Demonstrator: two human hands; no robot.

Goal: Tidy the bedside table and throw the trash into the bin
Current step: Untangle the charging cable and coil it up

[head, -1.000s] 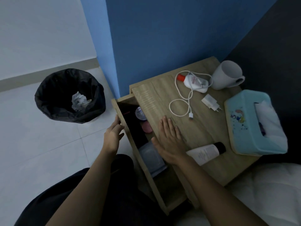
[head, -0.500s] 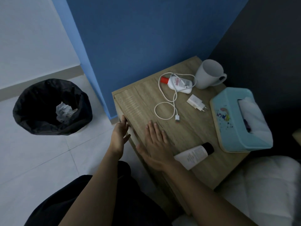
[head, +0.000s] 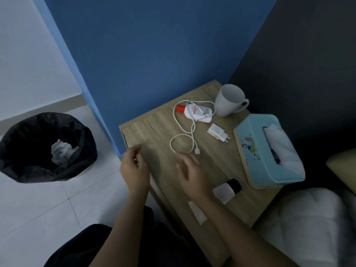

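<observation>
Blue wall, beyond the left hand; white tiled floor, to its left; white bedding, possibly a duvet, right of and nearer than the right hand.

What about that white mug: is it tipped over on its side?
No, the white mug stands upright on the bedside table, its open mouth facing up.

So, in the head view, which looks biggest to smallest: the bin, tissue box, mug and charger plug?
Largest to smallest:
black bin
blue tissue box
white mug
charger plug
None look alike.
</observation>
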